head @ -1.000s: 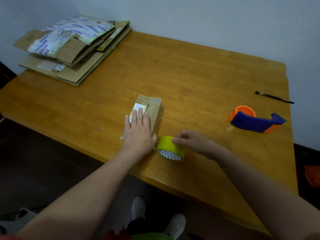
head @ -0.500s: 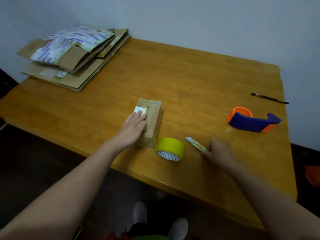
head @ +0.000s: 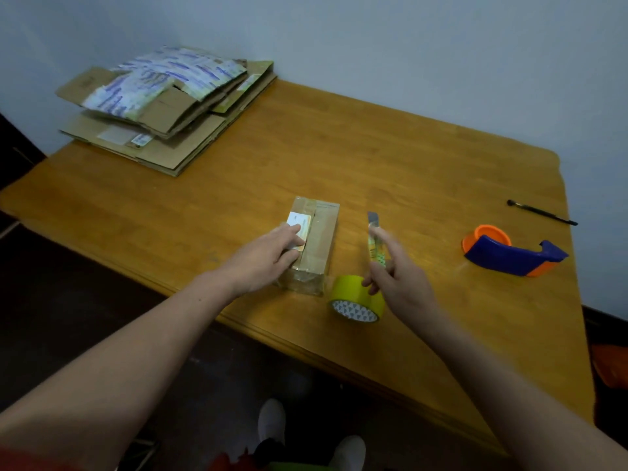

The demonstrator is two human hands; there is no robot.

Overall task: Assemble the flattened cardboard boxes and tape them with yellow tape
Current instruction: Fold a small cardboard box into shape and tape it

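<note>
One small box is standing assembled on the table, with the left hand pressing flat on it. The right hand is pinching a cutter beside the yellow tape roll. Several flattened boxes are lying unassembled.

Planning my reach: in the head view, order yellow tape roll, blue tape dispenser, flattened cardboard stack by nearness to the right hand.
1. yellow tape roll, just beside the right hand
2. blue tape dispenser, to its right
3. flattened cardboard stack, far left corner
</note>
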